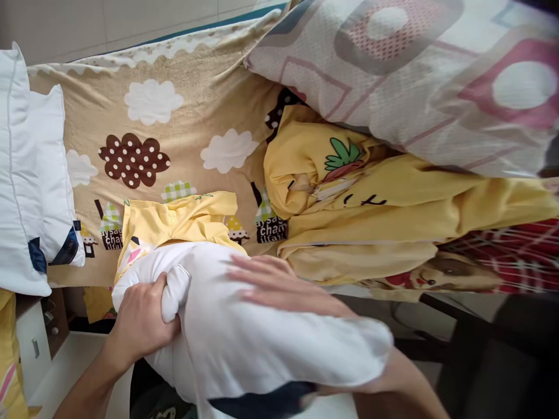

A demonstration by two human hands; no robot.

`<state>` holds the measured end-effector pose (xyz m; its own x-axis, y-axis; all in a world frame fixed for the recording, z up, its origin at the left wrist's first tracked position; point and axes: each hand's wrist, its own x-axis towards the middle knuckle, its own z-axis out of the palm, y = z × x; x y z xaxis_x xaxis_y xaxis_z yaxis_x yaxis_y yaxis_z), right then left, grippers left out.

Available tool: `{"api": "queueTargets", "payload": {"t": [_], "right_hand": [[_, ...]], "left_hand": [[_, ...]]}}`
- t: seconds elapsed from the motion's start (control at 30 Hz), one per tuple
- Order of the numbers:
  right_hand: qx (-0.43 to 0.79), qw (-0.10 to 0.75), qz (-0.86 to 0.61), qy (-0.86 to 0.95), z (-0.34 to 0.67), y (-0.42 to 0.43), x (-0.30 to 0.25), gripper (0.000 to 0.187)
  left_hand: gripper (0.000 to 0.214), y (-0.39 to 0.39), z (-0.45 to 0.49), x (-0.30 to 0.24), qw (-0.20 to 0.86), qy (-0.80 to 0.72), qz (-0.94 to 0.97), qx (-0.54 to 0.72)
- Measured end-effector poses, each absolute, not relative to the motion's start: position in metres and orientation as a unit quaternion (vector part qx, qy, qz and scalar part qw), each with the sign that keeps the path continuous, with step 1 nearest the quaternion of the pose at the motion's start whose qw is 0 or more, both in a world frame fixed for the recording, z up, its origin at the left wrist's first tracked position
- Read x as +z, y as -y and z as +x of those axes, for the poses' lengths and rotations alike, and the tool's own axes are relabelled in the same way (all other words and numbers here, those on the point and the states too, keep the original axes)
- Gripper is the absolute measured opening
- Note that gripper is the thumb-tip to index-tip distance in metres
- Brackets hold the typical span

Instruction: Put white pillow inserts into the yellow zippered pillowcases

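Note:
A white pillow (244, 334) is bunched up in front of me, its far end against a yellow pillowcase (174, 218) with a printed pattern. How deep the pillow sits in the case cannot be made out. My left hand (146, 314) is closed round a folded corner of the pillow. Over the pillow's upper side lies my right hand (279, 285), its fingers stretched out and slightly blurred. Part of the pillow covers my right forearm. A dark blue patch (266, 401) shows at the pillow's lower edge.
Beneath is a bed with a tan cloud-print sheet (183, 116). More white pillows (26, 163) are stacked at left. Crumpled yellow bedding (371, 203) and a large patterned pillow or bundle (414, 81) lie at right. A white cabinet (35, 349) stands lower left.

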<state>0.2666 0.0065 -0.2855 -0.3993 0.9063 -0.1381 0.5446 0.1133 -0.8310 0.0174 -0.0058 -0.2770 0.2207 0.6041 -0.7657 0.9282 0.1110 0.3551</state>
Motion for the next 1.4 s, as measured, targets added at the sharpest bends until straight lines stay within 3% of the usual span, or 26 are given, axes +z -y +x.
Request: {"api": "queueTargets", "payload": {"t": [0.1,0.17,0.27,0.33,0.4,0.47,0.6,0.73,0.83,0.93,1.03,1.13,1.2,1.3,1.4], "right_hand": [[0.566,0.248,-0.343,0.707,0.255,-0.008,-0.281,0.036],[0.567,0.236,-0.375,0.695,0.25,-0.005,-0.284,0.024],[0.519,0.122,-0.461,0.709,0.239,0.004,-0.294,0.02],[0.489,0.011,-0.5,0.715,0.229,0.009,-0.299,0.015],[0.46,-0.085,-0.513,0.72,0.217,0.011,-0.301,0.015],[0.443,-0.126,-0.505,0.73,0.206,0.011,-0.303,0.013],[0.448,-0.005,-0.549,0.705,0.197,0.021,-0.308,0.016],[0.337,0.151,-0.659,0.655,0.202,0.034,-0.309,0.018],[0.287,0.192,-0.708,0.616,0.203,0.038,-0.304,0.02],[0.274,0.211,-0.742,0.574,0.198,0.042,-0.297,0.018],[0.294,0.247,-0.728,0.568,0.188,0.054,-0.289,0.047],[0.324,0.225,-0.676,0.623,0.176,0.072,-0.286,0.09],[0.323,0.187,-0.647,0.665,0.169,0.08,-0.289,0.108],[0.344,0.158,-0.621,0.687,0.159,0.079,-0.297,0.106],[0.395,0.105,-0.608,0.68,0.147,0.063,-0.305,0.091]], "left_hand": [[0.048,0.017,0.021,-0.285,0.408,-0.617,0.641,-0.204],[0.04,0.026,0.016,-0.287,0.397,-0.649,0.63,-0.157],[0.025,0.035,0.005,-0.28,0.384,-0.729,0.567,-0.001],[0.027,0.036,0.003,-0.271,0.369,-0.746,0.546,0.094],[0.034,0.034,0.007,-0.262,0.387,-0.692,0.601,0.106],[0.041,0.032,0.014,-0.257,0.418,-0.597,0.684,0.043],[0.042,0.032,0.023,-0.265,0.428,-0.544,0.718,-0.071],[0.04,0.036,0.025,-0.284,0.385,-0.619,0.671,-0.131],[0.057,0.036,0.032,-0.295,0.365,-0.651,0.643,-0.168],[0.059,0.038,0.039,-0.301,0.38,-0.665,0.618,-0.177],[0.062,0.042,0.039,-0.305,0.375,-0.708,0.575,-0.168],[0.065,0.044,0.029,-0.306,0.412,-0.738,0.516,-0.141],[0.062,0.042,0.02,-0.308,0.504,-0.721,0.468,-0.084],[0.059,0.034,0.004,-0.31,0.68,-0.648,0.342,0.01],[0.055,0.03,-0.01,-0.311,0.723,-0.645,0.247,0.009]]}}
